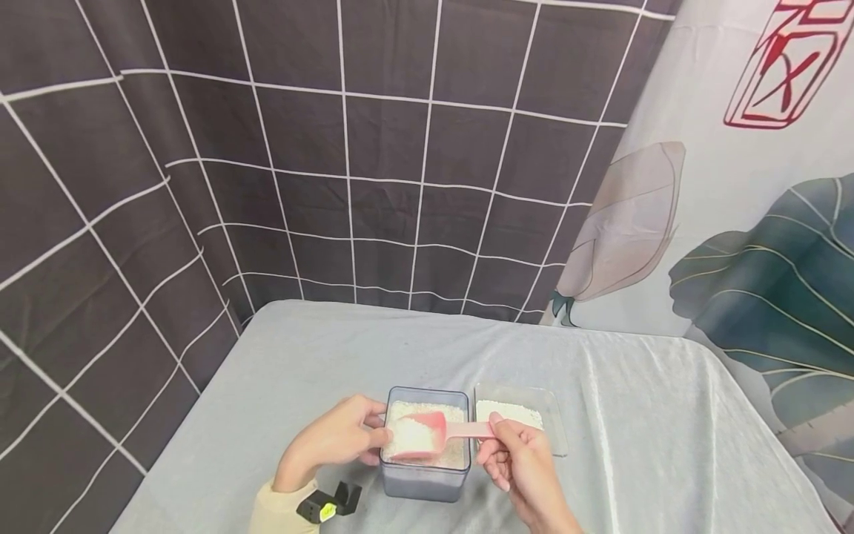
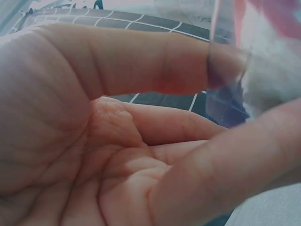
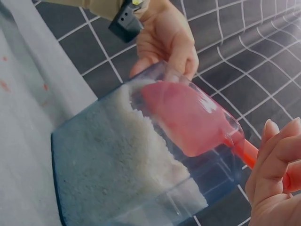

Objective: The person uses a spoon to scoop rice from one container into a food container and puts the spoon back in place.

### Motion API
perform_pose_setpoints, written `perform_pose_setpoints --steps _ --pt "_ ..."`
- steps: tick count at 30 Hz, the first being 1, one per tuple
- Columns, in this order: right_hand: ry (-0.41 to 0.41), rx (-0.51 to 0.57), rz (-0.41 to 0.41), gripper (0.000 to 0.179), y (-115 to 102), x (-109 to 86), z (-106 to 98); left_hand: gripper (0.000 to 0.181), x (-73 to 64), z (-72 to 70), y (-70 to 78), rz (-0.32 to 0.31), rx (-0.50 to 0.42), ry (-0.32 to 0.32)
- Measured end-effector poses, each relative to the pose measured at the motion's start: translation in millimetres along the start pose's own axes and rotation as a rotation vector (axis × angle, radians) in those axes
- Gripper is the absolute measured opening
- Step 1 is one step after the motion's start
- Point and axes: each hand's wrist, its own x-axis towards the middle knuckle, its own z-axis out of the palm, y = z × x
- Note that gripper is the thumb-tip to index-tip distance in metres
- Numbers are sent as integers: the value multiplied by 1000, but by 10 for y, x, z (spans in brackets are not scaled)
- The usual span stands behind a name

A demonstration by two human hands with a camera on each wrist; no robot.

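A pink scoop (image 1: 439, 429) heaped with white grains, like rice, is over the bluish see-through box (image 1: 423, 483). My right hand (image 1: 527, 469) pinches the end of its handle between thumb and fingers. More of the grains (image 3: 108, 160) fill part of the box and lie in a slope, seen through the wall in the right wrist view. My left hand (image 1: 343, 432) grips the left side of the box, its thumb near the rim. In the left wrist view, fingers (image 2: 183, 61) touch the clear wall.
Right of the box, partly behind my right hand, lies a clear square shallow tray (image 1: 554, 419) with white grains on it. Grey cloth (image 1: 320, 348) covers the table. A dark gridded curtain (image 1: 387, 208) hangs behind, a printed one (image 1: 720, 245) to the right.
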Motion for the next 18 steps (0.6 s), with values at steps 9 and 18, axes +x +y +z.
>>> perform_pose_setpoints --steps 9,18 --pt "70 14 7 31 -77 29 -121 50 -6 3 20 -2 15 0" --pt "137 33 12 27 -103 44 -157 52 -9 4 11 -1 16 3"
